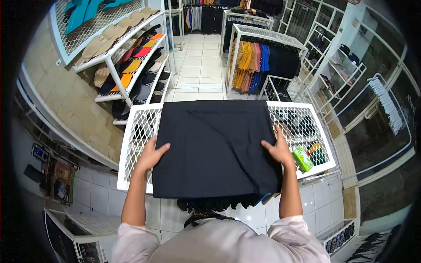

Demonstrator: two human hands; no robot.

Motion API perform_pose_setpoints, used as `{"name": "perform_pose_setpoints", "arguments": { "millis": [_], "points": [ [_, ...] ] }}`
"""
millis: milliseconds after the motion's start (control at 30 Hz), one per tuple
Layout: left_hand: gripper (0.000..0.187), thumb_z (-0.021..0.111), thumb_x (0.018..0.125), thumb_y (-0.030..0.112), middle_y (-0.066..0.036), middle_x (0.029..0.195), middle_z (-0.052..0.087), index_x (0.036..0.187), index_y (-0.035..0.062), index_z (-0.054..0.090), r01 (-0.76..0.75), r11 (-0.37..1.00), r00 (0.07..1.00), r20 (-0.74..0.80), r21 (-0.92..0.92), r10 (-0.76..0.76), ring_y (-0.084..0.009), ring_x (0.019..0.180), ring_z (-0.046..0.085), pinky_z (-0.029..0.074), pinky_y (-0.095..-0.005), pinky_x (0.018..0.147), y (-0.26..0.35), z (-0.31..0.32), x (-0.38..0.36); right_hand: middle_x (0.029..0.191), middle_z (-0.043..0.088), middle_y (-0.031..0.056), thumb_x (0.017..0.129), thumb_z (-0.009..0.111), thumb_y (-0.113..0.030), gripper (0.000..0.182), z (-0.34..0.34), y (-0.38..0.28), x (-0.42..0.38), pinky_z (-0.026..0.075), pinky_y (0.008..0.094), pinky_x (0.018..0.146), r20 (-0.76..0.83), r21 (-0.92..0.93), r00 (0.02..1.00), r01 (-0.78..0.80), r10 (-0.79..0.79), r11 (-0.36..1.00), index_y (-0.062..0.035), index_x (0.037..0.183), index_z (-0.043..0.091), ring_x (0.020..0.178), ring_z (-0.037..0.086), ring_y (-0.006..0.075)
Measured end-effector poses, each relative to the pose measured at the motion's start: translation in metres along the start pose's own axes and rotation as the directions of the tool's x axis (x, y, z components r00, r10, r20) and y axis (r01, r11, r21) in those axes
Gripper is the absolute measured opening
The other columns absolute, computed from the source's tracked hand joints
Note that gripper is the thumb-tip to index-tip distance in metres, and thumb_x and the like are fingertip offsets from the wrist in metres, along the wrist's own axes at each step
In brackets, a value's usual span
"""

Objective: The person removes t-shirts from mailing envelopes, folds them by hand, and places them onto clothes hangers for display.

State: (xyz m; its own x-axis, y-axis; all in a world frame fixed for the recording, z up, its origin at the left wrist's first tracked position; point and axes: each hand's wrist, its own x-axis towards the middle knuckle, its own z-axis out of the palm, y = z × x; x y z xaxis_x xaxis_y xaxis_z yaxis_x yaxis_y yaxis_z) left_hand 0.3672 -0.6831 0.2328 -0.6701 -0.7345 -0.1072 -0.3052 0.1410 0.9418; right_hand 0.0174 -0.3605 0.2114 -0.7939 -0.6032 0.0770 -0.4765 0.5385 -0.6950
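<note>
Across the white metal table with a diamond-mesh top (123,183), a flat rectangular black cloth (210,162) is lying slightly creased; the left hand (151,156) and right hand (281,153), thumbs spread, are seemingly straightening its sides, the next move calling for even handling.

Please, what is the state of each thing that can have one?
Black rectangular cloth: spread out, lightly creased.
Left hand: open, at cloth's left edge.
Right hand: open, at cloth's right edge.
White metal mesh table: partly covered.
Green patterned packet: lying on mesh; whether opened, cannot tell.
Yellow, pink and blue garments: hanging.
</note>
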Motion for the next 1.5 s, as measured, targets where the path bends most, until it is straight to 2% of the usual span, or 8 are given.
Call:
{"name": "perform_pose_setpoints", "arguments": {
  "millis": [100, 300, 433, 700, 900, 1067, 1200, 1500],
  "points": [
    [0.047, 0.071, 0.094, 0.018, -0.017, 0.118, 0.069, 0.128, -0.0094, 0.056, -0.116, 0.960, 0.987, -0.080, 0.254, 0.140, -0.0201, 0.106, 0.066, 0.052, -0.0318, 0.093, -0.016, 0.000, -0.076, 0.114, 0.066, 0.0360, 0.083, 0.080, -0.026, 0.099, -0.027, -0.017, -0.078, 0.050, 0.0445, 0.099, 0.043, 0.022, 0.999, -0.009, 0.008, 1.000, -0.0026, 0.157, 0.019, 0.110, 0.067, 0.0446],
    [0.037, 0.059, 0.103, 0.029, -0.007, 0.085, 0.071, 0.110, -0.0069, 0.067, -0.035, 0.975, 0.940, -0.325, 0.220, 0.107, -0.0109, 0.071, 0.060, 0.052, -0.0279, 0.068, -0.037, 0.025, -0.151, 0.087, 0.068, 0.0259, 0.093, 0.066, -0.019, 0.078, -0.041, 0.022, -0.139, 0.053, 0.0418, 0.078, 0.108, 0.125, 0.994, 0.017, -0.031, 0.992, -0.0033, 0.156, 0.024, 0.081, 0.070, 0.0367],
    [0.040, 0.054, 0.105, 0.036, -0.005, 0.079, 0.069, 0.104, -0.0009, 0.070, 0.122, 0.987, 0.895, -0.417, -0.109, -0.156, -0.0107, 0.058, 0.061, 0.048, -0.0243, 0.050, -0.022, 0.041, -0.186, 0.067, 0.050, 0.0087, 0.097, 0.063, -0.013, 0.066, -0.064, 0.025, -0.158, 0.047, 0.0391, 0.065, -0.004, 0.285, 0.989, 0.141, -0.146, 0.948, -0.0055, 0.154, 0.032, 0.061, 0.051, 0.0244],
    [0.035, 0.062, 0.101, 0.035, -0.010, 0.081, 0.071, 0.101, 0.0001, 0.066, 0.147, 0.989, 0.747, -0.653, -0.019, -0.123, -0.0154, 0.066, 0.067, 0.052, -0.0295, 0.060, -0.125, 0.083, -0.232, 0.076, 0.062, 0.0164, 0.087, 0.074, -0.016, 0.090, -0.056, 0.061, -0.221, 0.052, 0.0442, 0.071, 0.116, -0.120, 0.970, 0.225, -0.212, 0.967, -0.0015, 0.158, 0.021, 0.072, 0.065, 0.0344],
    [0.030, 0.062, 0.101, 0.030, -0.010, 0.086, 0.072, 0.108, 0.0004, 0.065, 0.193, 0.946, 0.710, -0.629, -0.259, -0.317, -0.0150, 0.073, 0.068, 0.052, -0.0298, 0.063, -0.146, 0.139, -0.354, 0.080, 0.065, 0.0104, 0.083, 0.077, -0.012, 0.088, -0.021, 0.027, -0.274, 0.053, 0.0400, 0.066, 0.223, 0.084, 0.891, 0.386, -0.395, 0.919, -0.0082, 0.157, 0.029, 0.069, 0.066, 0.0310],
    [0.029, 0.063, 0.101, 0.028, -0.011, 0.088, 0.073, 0.110, 0.0007, 0.066, 0.224, 0.883, 0.596, -0.659, -0.412, -0.458, -0.0161, 0.075, 0.068, 0.053, -0.0301, 0.067, -0.156, 0.194, -0.471, 0.086, 0.071, 0.0150, 0.083, 0.076, -0.011, 0.049, 0.052, -0.029, -0.331, 0.054, 0.0398, 0.066, 0.531, 0.340, 0.541, 0.569, -0.652, 0.749, -0.0046, 0.129, 0.062, 0.067, 0.067, 0.0305],
    [0.031, 0.064, 0.100, 0.030, -0.012, 0.089, 0.074, 0.109, 0.0003, 0.068, 0.209, 0.876, 0.374, -0.792, -0.435, -0.482, -0.0186, 0.076, 0.069, 0.055, -0.0323, 0.072, -0.171, 0.224, -0.569, 0.089, 0.071, 0.0159, 0.086, 0.073, -0.016, 0.042, 0.109, -0.073, -0.398, 0.054, 0.0459, 0.072, 0.649, 0.522, 0.119, 0.650, -0.752, 0.553, -0.0042, 0.125, 0.063, 0.077, 0.069, 0.0360],
    [0.029, 0.065, 0.097, 0.032, -0.016, 0.085, 0.072, 0.103, 0.0038, 0.070, 0.347, 0.753, -0.449, -0.804, -0.558, -0.389, -0.0301, 0.076, 0.070, 0.054, -0.0390, 0.072, -0.094, 0.264, -0.791, 0.087, 0.073, 0.0141, 0.087, 0.073, -0.015, 0.039, 0.141, -0.150, -0.629, 0.055, 0.0408, 0.067, 0.543, 0.830, -0.573, 0.477, -0.614, 0.289, -0.0057, 0.124, 0.065, 0.063, 0.069, 0.0279]
  ]
}}
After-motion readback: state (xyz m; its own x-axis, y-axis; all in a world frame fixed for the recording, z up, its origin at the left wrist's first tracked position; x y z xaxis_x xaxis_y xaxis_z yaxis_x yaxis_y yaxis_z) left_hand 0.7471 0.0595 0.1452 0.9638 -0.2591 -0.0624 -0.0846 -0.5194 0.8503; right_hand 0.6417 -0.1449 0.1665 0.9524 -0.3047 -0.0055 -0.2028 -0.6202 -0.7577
